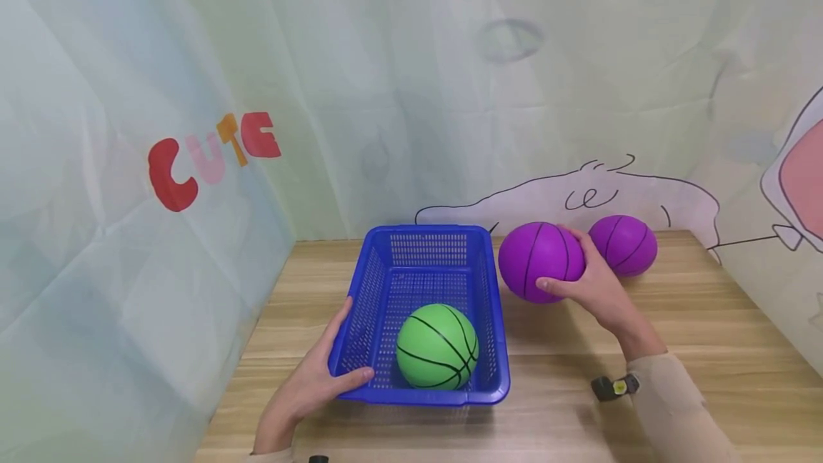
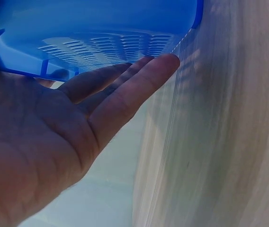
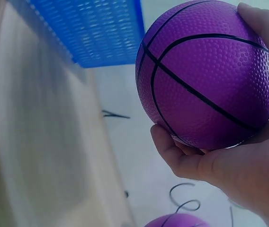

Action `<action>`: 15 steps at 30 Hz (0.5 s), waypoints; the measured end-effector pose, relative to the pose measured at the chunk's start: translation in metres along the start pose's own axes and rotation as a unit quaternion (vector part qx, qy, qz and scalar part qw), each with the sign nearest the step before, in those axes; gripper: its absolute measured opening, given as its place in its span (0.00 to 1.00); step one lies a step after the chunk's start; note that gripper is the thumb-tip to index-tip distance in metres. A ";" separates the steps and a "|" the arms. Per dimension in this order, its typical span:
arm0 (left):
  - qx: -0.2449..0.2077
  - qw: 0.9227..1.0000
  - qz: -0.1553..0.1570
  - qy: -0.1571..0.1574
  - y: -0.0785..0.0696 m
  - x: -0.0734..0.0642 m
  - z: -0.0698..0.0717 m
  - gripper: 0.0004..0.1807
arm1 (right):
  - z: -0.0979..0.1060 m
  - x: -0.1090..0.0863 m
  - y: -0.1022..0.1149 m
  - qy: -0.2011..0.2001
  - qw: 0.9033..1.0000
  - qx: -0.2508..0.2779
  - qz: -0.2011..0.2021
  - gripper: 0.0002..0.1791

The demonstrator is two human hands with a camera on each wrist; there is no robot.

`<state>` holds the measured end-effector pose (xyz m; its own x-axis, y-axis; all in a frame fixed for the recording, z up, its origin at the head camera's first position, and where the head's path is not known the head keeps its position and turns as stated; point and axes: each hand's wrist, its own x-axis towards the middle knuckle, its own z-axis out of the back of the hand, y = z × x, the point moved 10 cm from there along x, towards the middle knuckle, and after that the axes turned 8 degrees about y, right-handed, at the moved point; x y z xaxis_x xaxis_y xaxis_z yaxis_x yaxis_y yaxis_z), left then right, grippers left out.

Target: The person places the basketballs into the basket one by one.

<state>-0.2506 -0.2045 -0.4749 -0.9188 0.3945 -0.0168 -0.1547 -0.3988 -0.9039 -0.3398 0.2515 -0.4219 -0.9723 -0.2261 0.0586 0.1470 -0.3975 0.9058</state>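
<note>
A blue plastic basket [image 1: 419, 396] with slotted walls sits on the table, a green toy basketball [image 1: 437, 346] inside it at the near end. My left hand [image 1: 315, 370] holds the basket's near left corner, thumb over the rim; in the left wrist view its fingers [image 2: 139, 85] stretch along the outer wall. To the right of the basket, my right hand [image 1: 594, 284] grips a purple toy basketball [image 1: 536, 263] between thumb and fingers. The right wrist view shows this ball [image 3: 205, 75] raised off the tabletop, beside the basket's wall.
A second purple ball [image 1: 624, 245] rests on the table at the back right, just behind my right hand. The wooden table [image 1: 553, 406] meets hanging printed cloth [image 1: 398, 91] at its back and sides. A black strap device [image 1: 614, 386] is on my right wrist.
</note>
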 end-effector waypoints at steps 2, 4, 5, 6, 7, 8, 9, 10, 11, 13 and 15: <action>-0.001 1.000 -0.001 0.000 0.001 0.000 0.000 0.67 | 0.000 0.002 0.007 0.001 1.000 0.002 0.004 0.63; -0.004 1.000 -0.002 0.000 0.001 0.000 0.000 0.67 | -0.002 0.005 0.013 0.003 1.000 0.005 0.007 0.63; -0.005 1.000 -0.003 0.000 0.001 0.001 0.000 0.67 | -0.003 0.007 0.016 0.005 1.000 0.005 0.008 0.63; -0.005 1.000 -0.004 0.000 0.001 0.001 0.000 0.67 | -0.003 0.008 0.019 0.005 1.000 0.007 0.009 0.63; -0.005 1.000 -0.005 -0.001 0.000 0.001 0.000 0.67 | -0.005 0.009 0.022 0.006 1.000 0.011 0.012 0.63; -0.004 1.000 -0.005 0.000 0.000 0.001 0.000 0.67 | -0.006 0.010 0.025 0.007 1.000 0.014 0.013 0.63; -0.003 1.000 -0.004 0.000 0.000 0.001 0.000 0.67 | -0.007 0.011 0.028 0.007 1.000 0.017 0.015 0.63; -0.002 1.000 -0.004 0.000 0.000 0.001 0.000 0.67 | -0.008 0.012 0.031 0.008 1.000 0.021 0.017 0.63; -0.001 1.000 -0.004 0.000 0.000 0.000 0.000 0.67 | -0.009 0.013 0.034 0.008 0.999 0.025 0.021 0.63; -0.001 1.000 -0.003 0.001 0.000 0.000 0.000 0.67 | -0.012 0.015 0.040 0.010 0.999 0.031 0.027 0.63; 0.001 1.000 -0.002 0.001 0.000 0.000 0.000 0.67 | -0.015 0.018 0.046 0.013 0.999 0.036 0.034 0.62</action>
<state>-0.2508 -0.2041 -0.4747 -0.9171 0.3984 -0.0141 -0.1590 -0.3981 -0.9035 -0.3481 0.2161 -0.3855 -0.9555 -0.2737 0.1102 0.1977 -0.3166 0.9277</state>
